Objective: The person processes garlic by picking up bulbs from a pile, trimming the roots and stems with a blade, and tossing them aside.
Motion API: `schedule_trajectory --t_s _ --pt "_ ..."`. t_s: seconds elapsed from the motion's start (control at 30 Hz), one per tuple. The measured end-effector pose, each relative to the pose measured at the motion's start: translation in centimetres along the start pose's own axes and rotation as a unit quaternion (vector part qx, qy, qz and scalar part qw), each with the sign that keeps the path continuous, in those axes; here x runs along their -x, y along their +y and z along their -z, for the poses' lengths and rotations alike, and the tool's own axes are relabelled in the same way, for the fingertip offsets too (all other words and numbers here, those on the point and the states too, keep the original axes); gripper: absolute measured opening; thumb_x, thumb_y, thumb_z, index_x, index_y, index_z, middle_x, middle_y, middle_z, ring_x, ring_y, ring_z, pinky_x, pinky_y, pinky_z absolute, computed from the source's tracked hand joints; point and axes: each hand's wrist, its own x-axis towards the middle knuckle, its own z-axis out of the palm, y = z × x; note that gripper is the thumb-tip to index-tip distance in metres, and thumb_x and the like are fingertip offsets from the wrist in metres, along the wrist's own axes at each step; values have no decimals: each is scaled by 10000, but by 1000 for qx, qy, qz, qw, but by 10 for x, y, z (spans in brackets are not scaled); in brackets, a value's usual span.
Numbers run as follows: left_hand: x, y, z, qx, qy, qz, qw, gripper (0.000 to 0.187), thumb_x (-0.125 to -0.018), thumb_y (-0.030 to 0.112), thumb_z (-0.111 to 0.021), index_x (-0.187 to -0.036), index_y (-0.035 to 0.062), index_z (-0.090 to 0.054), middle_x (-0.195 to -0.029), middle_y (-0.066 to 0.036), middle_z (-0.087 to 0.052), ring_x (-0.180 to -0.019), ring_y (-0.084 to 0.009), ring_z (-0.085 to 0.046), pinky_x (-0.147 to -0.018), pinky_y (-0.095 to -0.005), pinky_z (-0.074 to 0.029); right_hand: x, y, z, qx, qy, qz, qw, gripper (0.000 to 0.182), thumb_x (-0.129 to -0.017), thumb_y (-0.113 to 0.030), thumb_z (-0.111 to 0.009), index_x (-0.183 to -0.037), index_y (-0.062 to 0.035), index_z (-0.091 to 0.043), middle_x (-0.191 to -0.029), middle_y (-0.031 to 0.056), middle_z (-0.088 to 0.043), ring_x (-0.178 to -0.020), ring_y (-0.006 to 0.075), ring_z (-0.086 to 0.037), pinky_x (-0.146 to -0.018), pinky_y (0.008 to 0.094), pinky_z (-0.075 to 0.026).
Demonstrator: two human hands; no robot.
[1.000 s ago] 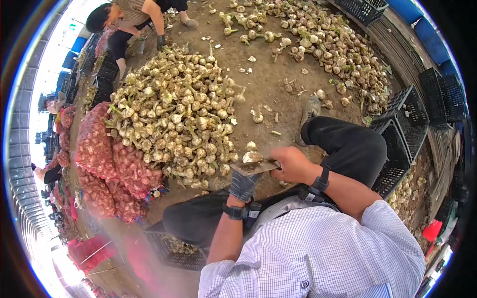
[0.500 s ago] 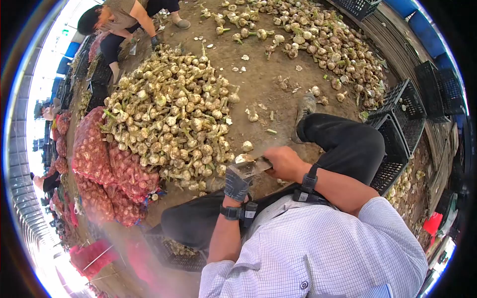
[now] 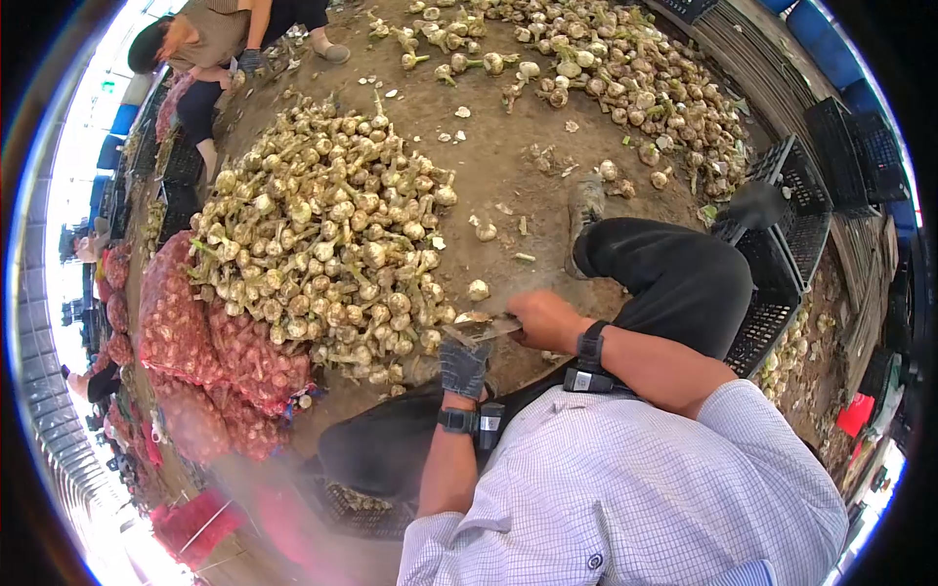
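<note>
My left hand point(image 3: 463, 368) wears a dark grey glove, and its fingers are closed round a garlic bulb point(image 3: 473, 317) that shows only in part behind the blade. In my bare right hand point(image 3: 547, 320) is the handle of a knife point(image 3: 486, 330); its broad flat blade lies across the top of the glove, against the bulb. Both hands meet in front of my lap. Just beyond them a single loose bulb point(image 3: 478, 290) rests on the dirt floor. A large heap of garlic point(image 3: 332, 234) with stems rises ahead to the left.
Red mesh sacks point(image 3: 181, 322) full of garlic stand left of the heap. More garlic point(image 3: 635, 73) spreads at the back right. Black plastic crates point(image 3: 806, 210) are by my right knee, with a dark round blur point(image 3: 758, 205) before them. Another person point(image 3: 210, 39) bends at the upper left.
The knife blade has tilted slightly, and less of the bulb shows. The dark round blur has appeared by the crates. The other person's gloved hand has moved left, away from the heap.
</note>
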Motion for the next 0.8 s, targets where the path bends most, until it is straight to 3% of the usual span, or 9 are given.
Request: schedule_trajectory --t_s 0.1,0.2,0.27,0.33,0.47,0.5,0.57,0.67,0.8 --pt "-2 22 20 -32 -10 -148 988 403 -910 287 -598 -1197 12 -531 -1141 -143 -587 -992 -236 -579 -806 -369 -488 2 53 -2 91 -117 -123 981 256 -709 -244 -666 -809 -9 -654 -819 230 -640 -792 411 -613 -710 471 -495" --pt "-44 33 12 198 80 27 977 377 -874 259 -612 -1159 18 -556 -1012 -123 -646 -932 -258 -599 -851 -394 -472 4 78 -24 100 -104 -159 977 296 -726 -263 -637 -756 29 -667 -776 251 -637 -736 419 -616 -686 483 -497" --pt "-92 85 23 264 -54 -26 963 435 -886 268 -616 -1219 8 -514 -1091 -135 -616 -998 -224 -568 -887 -349 -449 2 82 -33 75 -81 -166 980 324 -739 -272 -621 -736 49 -663 -752 259 -631 -705 423 -614 -673 493 -493" --pt "-113 48 -4 655 -105 129 737 475 -903 179 -619 -1326 47 -449 -1184 -99 -562 -1019 -181 -567 -800 -288 -495 -6 82 -30 61 -102 -200 973 345 -750 -280 -607 -749 62 -654 -752 268 -626 -697 427 -609 -678 502 -489" --pt "-176 24 -19 110 57 49 991 526 -842 149 -677 -1312 17 -482 -1241 -136 -551 -1039 -231 -571 -847 -348 -490 -13 69 -18 35 -14 -206 978 371 -751 -287 -591 -747 81 -644 -726 290 -611 -680 436 -603 -680 508 -486" --pt "-167 8 0 -48 67 39 996 542 -821 135 -694 -1307 7 -490 -1275 -152 -542 -1067 -251 -571 -856 -374 -493 -14 72 -17 34 -50 -223 973 385 -752 -298 -608 -759 85 -644 -749 298 -614 -705 438 -605 -692 505 -487" --pt "-134 -55 2 -139 136 266 944 622 -771 280 -752 -1276 -11 -533 -1345 -203 -502 -1178 -371 -523 -915 -450 -491 -12 70 -17 27 -56 -232 971 387 -746 -312 -630 -797 72 -647 -775 282 -627 -744 439 -612 -715 494 -490" --pt "-100 -161 -7 -58 62 529 844 837 -815 539 -636 -1392 -17 -395 -1364 -185 -486 -1205 -335 -503 -936 -444 -461 -15 57 -14 16 -89 -246 965 392 -754 -321 -629 -797 68 -648 -801 273 -632 -769 434 -611 -723 493 -490" --pt "-90 -283 -35 -97 -60 584 804 754 -862 534 -548 -1398 24 -403 -1405 -162 -454 -1220 -324 -490 -941 -445 -455 -24 46 -16 26 -92 -235 967 378 -762 -319 -618 -788 57 -651 -800 263 -632 -769 434 -608 -721 492 -490"
